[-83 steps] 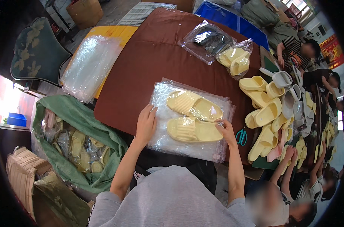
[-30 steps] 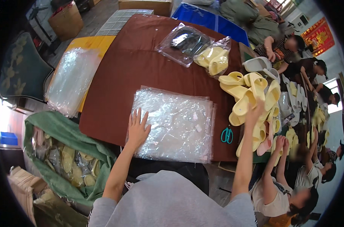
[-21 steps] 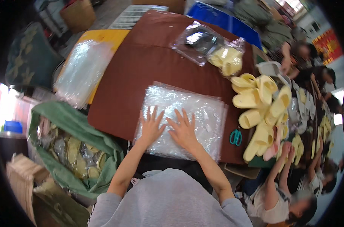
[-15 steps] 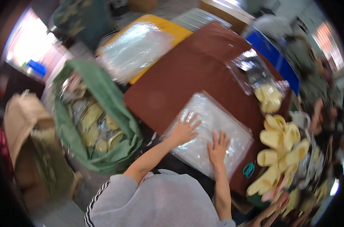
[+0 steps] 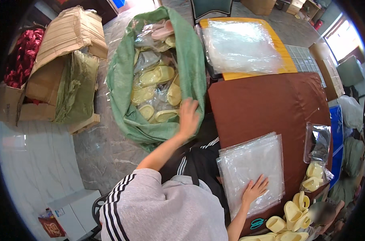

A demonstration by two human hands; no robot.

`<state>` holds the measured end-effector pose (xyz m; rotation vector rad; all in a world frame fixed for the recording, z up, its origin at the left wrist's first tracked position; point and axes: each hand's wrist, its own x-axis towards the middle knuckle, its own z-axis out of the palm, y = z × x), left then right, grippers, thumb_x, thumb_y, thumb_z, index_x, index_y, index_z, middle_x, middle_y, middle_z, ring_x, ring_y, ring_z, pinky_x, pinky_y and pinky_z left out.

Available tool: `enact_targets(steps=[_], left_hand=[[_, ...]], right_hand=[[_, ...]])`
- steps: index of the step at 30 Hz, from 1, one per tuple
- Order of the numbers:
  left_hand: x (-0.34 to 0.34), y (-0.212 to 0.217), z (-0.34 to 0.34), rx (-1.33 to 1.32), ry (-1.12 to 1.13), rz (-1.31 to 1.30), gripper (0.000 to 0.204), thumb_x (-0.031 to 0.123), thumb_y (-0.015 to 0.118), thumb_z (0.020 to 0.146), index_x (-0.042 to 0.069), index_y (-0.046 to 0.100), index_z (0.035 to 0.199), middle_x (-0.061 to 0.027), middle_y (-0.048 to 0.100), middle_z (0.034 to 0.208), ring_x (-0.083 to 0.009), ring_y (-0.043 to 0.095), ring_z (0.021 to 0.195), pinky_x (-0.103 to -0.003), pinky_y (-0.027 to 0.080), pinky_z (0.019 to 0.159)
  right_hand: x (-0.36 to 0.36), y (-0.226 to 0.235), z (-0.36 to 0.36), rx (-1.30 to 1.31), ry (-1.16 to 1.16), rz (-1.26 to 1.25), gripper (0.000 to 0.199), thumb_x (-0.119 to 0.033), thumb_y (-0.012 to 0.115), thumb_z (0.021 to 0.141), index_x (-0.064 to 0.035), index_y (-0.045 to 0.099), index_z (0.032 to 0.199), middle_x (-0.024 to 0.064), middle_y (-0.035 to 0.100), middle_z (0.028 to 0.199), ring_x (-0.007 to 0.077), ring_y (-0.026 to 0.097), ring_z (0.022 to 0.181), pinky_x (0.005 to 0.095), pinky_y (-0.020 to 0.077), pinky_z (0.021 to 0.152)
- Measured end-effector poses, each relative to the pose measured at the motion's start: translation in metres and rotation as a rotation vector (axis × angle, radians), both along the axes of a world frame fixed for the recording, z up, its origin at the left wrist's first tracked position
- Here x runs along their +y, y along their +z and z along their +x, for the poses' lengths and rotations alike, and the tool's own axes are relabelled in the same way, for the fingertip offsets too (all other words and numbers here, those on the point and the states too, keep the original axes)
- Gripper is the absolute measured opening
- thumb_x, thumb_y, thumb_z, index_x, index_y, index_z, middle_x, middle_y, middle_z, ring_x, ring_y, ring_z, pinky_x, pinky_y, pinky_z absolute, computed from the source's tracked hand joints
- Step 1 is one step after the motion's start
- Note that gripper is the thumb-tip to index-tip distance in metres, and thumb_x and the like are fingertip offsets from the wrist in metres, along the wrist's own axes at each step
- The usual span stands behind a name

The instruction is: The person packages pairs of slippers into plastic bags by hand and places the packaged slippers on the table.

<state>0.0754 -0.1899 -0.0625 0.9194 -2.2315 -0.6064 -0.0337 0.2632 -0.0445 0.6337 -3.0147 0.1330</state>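
My left hand (image 5: 188, 119) is over the right rim of a green woven sack (image 5: 117, 86), slightly blurred, its fingers loosely apart with nothing seen in them. Inside the sack lie several pale yellow slippers (image 5: 159, 76) in clear plastic bags, with a pink slipper (image 5: 163, 30) near the far end. Fingers spread, my right hand (image 5: 254, 190) rests flat on a stack of clear plastic bags (image 5: 248, 160) on the brown-covered table (image 5: 263, 104). Teal-handled scissors (image 5: 257, 223) lie beside that stack.
Loose yellow slippers (image 5: 293, 213) crowd the table's right side, near a bagged pair (image 5: 313, 176). More clear sheets (image 5: 242, 46) lie on a yellow board (image 5: 289, 60) beyond. Cardboard boxes (image 5: 72, 36) stand left of the sack. Another person's arm (image 5: 336, 213) shows at the right.
My left hand has gone from the plastic bags to the sack's rim at the left. My right hand stays on the bags. The view has swung left.
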Motion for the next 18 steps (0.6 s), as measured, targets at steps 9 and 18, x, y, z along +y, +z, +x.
enact_targets(steps=[9,18], left_hand=[[-0.18,-0.067,0.069,-0.187,0.199,0.5,0.059,0.043,0.053,0.097,-0.007,0.057,0.127,-0.0302,0.059,0.126,-0.0439,0.055,0.119,-0.045,0.042,0.104],[-0.29,0.004,-0.073,0.054,0.215,0.601,0.051,0.04,0.062,0.093,-0.001,0.059,0.123,-0.0215,0.065,0.122,-0.0362,0.061,0.116,-0.043,0.047,0.097]], right_hand=[[0.002,-0.001,-0.001,-0.014,0.026,0.069,0.062,-0.043,0.041,0.101,-0.0169,0.03,0.156,0.0168,0.021,0.161,0.0386,0.018,0.148,0.0613,0.0077,0.117],[-0.002,-0.006,-0.001,-0.113,0.049,0.054,0.064,-0.043,0.042,0.1,-0.0129,0.03,0.155,0.0205,0.02,0.161,0.0422,0.018,0.147,0.062,0.0066,0.117]])
